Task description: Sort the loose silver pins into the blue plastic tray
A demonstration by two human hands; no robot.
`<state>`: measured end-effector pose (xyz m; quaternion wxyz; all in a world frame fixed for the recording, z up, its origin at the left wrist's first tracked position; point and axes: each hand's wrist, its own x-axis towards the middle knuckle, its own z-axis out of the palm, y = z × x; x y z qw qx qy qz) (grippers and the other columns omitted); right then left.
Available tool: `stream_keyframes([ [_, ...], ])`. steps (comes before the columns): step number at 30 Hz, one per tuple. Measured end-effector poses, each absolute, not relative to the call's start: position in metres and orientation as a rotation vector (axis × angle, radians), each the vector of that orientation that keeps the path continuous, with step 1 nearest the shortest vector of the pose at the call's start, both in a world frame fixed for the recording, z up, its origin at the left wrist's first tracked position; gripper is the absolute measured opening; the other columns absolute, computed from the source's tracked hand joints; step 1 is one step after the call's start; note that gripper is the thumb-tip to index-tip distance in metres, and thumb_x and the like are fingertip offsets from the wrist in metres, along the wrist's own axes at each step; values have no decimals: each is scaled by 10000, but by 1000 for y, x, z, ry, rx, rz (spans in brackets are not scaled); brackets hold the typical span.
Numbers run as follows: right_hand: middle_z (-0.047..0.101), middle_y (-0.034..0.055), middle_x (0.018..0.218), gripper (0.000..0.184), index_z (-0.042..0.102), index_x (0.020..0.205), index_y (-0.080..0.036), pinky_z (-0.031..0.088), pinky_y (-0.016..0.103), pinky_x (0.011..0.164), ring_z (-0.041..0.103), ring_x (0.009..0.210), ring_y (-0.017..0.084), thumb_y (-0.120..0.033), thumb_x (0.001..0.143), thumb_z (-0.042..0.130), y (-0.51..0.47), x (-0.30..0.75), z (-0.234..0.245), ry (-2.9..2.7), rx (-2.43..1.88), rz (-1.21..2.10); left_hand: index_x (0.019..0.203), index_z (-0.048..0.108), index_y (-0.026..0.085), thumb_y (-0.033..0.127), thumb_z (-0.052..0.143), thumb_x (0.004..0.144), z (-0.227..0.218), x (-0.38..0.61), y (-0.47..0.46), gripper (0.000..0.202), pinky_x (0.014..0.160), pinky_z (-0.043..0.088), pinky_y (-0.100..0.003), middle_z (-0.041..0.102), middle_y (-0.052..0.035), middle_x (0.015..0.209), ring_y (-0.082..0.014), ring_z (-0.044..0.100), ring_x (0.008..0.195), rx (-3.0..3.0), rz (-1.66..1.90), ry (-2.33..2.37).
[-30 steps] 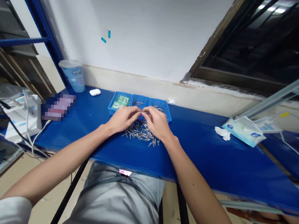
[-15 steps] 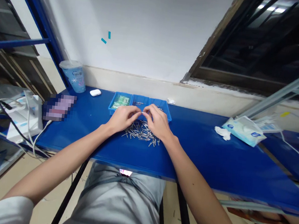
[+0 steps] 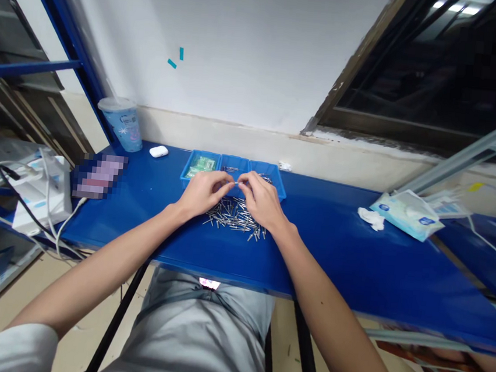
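My left hand (image 3: 206,192) and my right hand (image 3: 261,199) meet above the table, fingertips pinched on one slim, shiny metal pin (image 3: 237,183) held level between them. Its exact kind is too small to make out. Just below the hands lies a loose pile of similar metal pins (image 3: 236,215). Behind the hands stand three joined blue bins: the left bin (image 3: 184,171) holds small green-and-clear packets (image 3: 201,164), the middle bin (image 3: 235,160) a few pins, and the right bin (image 3: 280,180) more metal pieces, partly hidden by my right hand.
On the blue table (image 3: 334,247) sit a lidded cup (image 3: 124,127), a white earbud case (image 3: 158,151) and a blurred phone-like item (image 3: 100,176). A power strip (image 3: 47,196) with cables is at left. A tissue pack (image 3: 407,214) and crumpled tissue (image 3: 371,219) lie at right.
Both hands stay together over the pile, pinching the pin, which shows slightly more between the fingertips now. The whole view has shifted a little.
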<state>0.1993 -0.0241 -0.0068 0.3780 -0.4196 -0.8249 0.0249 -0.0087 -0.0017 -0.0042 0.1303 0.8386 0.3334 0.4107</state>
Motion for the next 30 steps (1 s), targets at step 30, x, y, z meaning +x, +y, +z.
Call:
stream_keyframes([
  [30,717,75,1048,157,597,1097,-233,485,368,807,668,924,237,-310,1076,462,-24,200,-7,-2114,-1101,81,976,731,189,338,575,1031,-4,-9,-2,223,646,419,-287,730,-20,802,-144,574,640,2447,1155,942],
])
